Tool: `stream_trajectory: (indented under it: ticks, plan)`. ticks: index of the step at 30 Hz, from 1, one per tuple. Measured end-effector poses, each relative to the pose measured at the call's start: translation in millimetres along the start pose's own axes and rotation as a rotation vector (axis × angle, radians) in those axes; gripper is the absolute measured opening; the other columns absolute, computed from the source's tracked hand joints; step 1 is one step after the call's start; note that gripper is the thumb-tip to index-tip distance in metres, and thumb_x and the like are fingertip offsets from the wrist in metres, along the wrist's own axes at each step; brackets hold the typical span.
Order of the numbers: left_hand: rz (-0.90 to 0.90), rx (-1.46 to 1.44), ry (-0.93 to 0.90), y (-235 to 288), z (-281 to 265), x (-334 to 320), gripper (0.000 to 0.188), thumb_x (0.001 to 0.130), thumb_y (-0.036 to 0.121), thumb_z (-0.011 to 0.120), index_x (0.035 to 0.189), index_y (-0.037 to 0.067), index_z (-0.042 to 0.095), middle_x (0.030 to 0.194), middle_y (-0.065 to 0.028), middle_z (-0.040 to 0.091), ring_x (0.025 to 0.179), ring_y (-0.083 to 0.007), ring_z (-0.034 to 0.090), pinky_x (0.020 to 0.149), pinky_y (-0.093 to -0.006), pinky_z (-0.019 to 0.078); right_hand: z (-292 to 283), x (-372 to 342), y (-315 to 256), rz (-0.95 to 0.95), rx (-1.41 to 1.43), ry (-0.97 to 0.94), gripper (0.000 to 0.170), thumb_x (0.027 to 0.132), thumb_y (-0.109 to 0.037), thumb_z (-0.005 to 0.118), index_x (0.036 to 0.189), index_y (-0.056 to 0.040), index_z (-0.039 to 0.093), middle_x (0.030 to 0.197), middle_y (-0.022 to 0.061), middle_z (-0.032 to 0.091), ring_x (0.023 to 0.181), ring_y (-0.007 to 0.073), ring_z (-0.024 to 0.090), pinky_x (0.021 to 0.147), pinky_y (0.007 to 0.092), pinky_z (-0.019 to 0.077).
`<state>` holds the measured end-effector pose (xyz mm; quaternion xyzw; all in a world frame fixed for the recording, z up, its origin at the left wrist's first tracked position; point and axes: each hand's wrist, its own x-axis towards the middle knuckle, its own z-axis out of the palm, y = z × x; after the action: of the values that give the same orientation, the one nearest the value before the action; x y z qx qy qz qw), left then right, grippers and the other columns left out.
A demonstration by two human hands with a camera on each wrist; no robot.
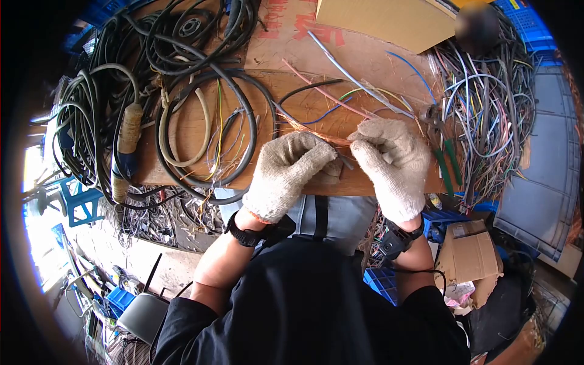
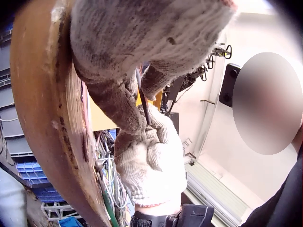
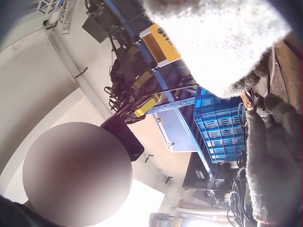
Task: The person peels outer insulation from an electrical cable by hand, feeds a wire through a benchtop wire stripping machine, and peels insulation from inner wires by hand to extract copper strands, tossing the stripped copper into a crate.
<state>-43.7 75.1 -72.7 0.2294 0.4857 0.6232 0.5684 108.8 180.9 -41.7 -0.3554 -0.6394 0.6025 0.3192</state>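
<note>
Both hands wear off-white knitted gloves and are close together over the front edge of a wooden board [image 1: 243, 115]. My left hand [image 1: 289, 173], thumb against fingers, pinches a short dark cable [image 2: 143, 101] that shows between the two gloves in the left wrist view. Bare copper strands [image 1: 337, 141] fan out from the fingertips. My right hand [image 1: 394, 161] pinches the strands from the other side, with its fingers curled in. In the right wrist view, a bit of copper [image 3: 247, 100] shows between the gloves. Fine copper hairs lie scattered behind the hands.
Green-handled pliers [image 1: 448, 159] lie right of the right hand. A tangled heap of stripped wires [image 1: 486, 115] is at the far right. Coiled black cables [image 1: 201, 45] fill the left. Pink and grey insulation pieces [image 1: 359, 79] lie behind the hands. A cardboard box [image 1: 471, 258] stands below right.
</note>
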Motion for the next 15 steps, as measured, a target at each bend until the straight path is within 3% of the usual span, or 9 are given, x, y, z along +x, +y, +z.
stream_trajectory:
  ticks: [6, 8, 9, 10, 12, 13, 14, 15]
  plan:
    - [-0.022, 0.034, 0.054, 0, 3, -1, 0.02, 0.1, 0.014, 0.062, 0.093, -0.004, 0.065, 0.082, -0.013, 0.073, 0.073, -0.0167, 0.07, 0.069, -0.0283, 0.0575, -3, 0, 2, 0.007, -0.009, -0.034, 0.027, 0.088, -0.001, 0.073, 0.114, 0.0006, 0.067, 0.1, 0.0062, 0.07, 0.083, 0.0097, 0.066, 0.071, 0.0249, 0.0558]
    - [-0.032, 0.037, 0.069, 0, 5, -2, 0.02, 0.1, 0.014, 0.062, 0.091, -0.004, 0.066, 0.082, -0.0126, 0.073, 0.073, -0.0161, 0.07, 0.069, -0.0277, 0.0568, -4, 3, -4, -0.061, -0.031, -0.004, 0.038, 0.086, -0.003, 0.074, 0.123, 0.0012, 0.062, 0.101, 0.0092, 0.069, 0.085, 0.0117, 0.066, 0.073, 0.0263, 0.056]
    - [-0.02, 0.063, 0.081, -1, 6, -2, 0.022, 0.099, 0.016, 0.064, 0.091, -0.004, 0.069, 0.081, -0.01, 0.073, 0.073, -0.0133, 0.068, 0.069, -0.027, 0.0551, -10, 2, -3, -0.018, -0.053, -0.019, 0.055, 0.079, -0.01, 0.081, 0.128, 0.0009, 0.059, 0.109, 0.0126, 0.067, 0.092, 0.0147, 0.066, 0.08, 0.0301, 0.0557]
    - [-0.01, 0.087, 0.094, -1, 7, -2, 0.024, 0.099, 0.018, 0.065, 0.09, -0.003, 0.071, 0.08, -0.0075, 0.073, 0.073, -0.0106, 0.067, 0.069, -0.0262, 0.0533, -12, 2, -3, -0.019, -0.052, -0.017, 0.055, 0.079, -0.01, 0.081, 0.128, 0.0009, 0.059, 0.109, 0.0126, 0.067, 0.092, 0.0147, 0.066, 0.08, 0.0301, 0.0557]
    - [0.017, 0.144, 0.095, -1, 8, -3, 0.024, 0.099, 0.019, 0.065, 0.091, -0.003, 0.072, 0.08, -0.007, 0.073, 0.073, -0.01, 0.066, 0.069, -0.0262, 0.053, -16, 3, -3, -0.121, -0.224, -0.104, 0.065, 0.072, -0.017, 0.086, 0.129, -0.0005, 0.059, 0.114, 0.0132, 0.066, 0.101, 0.0195, 0.065, 0.09, 0.0358, 0.0533]
    - [0.014, 0.195, 0.101, 2, 9, -4, 0.024, 0.099, 0.019, 0.065, 0.092, -0.003, 0.072, 0.08, -0.0068, 0.074, 0.073, -0.0095, 0.066, 0.068, -0.0261, 0.0529, -19, 4, -2, -0.188, -0.434, -0.128, 0.074, 0.066, -0.025, 0.091, 0.13, -0.0025, 0.06, 0.122, 0.0146, 0.064, 0.11, 0.0271, 0.063, 0.099, 0.041, 0.0492]
    - [0.012, 0.247, 0.108, 3, 10, -4, 0.024, 0.099, 0.019, 0.066, 0.092, -0.003, 0.072, 0.08, -0.0067, 0.074, 0.073, -0.0091, 0.066, 0.068, -0.0261, 0.0528, -19, 5, -2, -0.189, -0.434, -0.126, 0.074, 0.066, -0.025, 0.091, 0.13, -0.0025, 0.06, 0.122, 0.0146, 0.064, 0.11, 0.0271, 0.063, 0.099, 0.041, 0.0492]
    - [0.012, 0.248, 0.107, 2, 10, -4, 0.024, 0.099, 0.019, 0.066, 0.092, -0.003, 0.072, 0.08, -0.0067, 0.074, 0.073, -0.0091, 0.066, 0.068, -0.0261, 0.0528, -18, 6, -3, -0.311, -0.61, -0.136, 0.074, 0.066, -0.026, 0.092, 0.13, -0.003, 0.06, 0.124, 0.015, 0.064, 0.113, 0.0296, 0.063, 0.1, 0.0421, 0.0487]
